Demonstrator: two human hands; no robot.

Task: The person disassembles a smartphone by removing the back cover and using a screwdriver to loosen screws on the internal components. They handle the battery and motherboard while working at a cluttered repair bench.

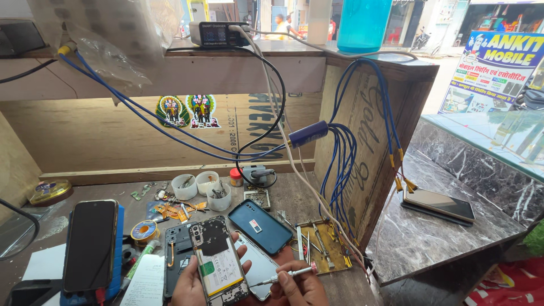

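A: Where is the opened smartphone (218, 260), and what supports it?

B: At the near centre of the workbench (294, 195), back cover off, battery and board exposed. The left hand (190, 286) cradles it from beneath, fingers curled round its left edge, thumb side hidden.

A: State of the right hand (300, 286)?

B: Closed in a pinch on a small precision screwdriver (286, 275), its tip pointing left toward the phone's lower right edge. Whether the tip touches cannot be told.

A: Advice for working here?

B: In my judgement: keep the phone braced flat, seat the tip square before turning, and keep clear of the dark blue back cover (260, 225) and the second phone (259, 266) lying just right
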